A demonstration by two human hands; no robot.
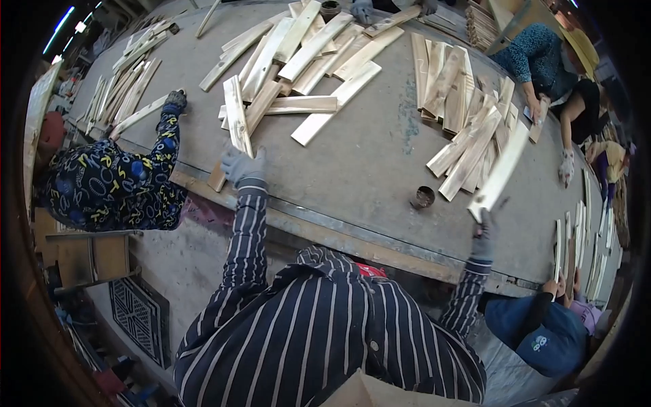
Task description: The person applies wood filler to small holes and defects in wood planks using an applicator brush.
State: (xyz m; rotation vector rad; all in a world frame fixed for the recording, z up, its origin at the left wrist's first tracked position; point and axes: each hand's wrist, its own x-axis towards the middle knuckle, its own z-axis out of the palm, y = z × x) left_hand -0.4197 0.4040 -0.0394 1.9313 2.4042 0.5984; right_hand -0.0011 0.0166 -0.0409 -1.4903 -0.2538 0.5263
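My left hand [244, 167], in a grey glove, is at the near end of a pale wooden slat [235, 112], with fingers and thumb on either side of it. That slat's far part lies against a loose pile of slats [305, 58]. A short brown wood piece [216, 177] rests by the table edge, beside this hand. On the right, my gloved right hand [483, 236] grips the near end of another pale slat [501, 170], which slants away over the table. Close to its left lies a second pile of slats [473, 147].
A small round container [422, 197] stands on the large grey table [356, 168]; another dark pot [330, 9] is at the far side. Co-workers' hands work at the left [175, 102], far side [362, 10] and right [566, 168]. The table's wooden edge [325, 226] runs before me.
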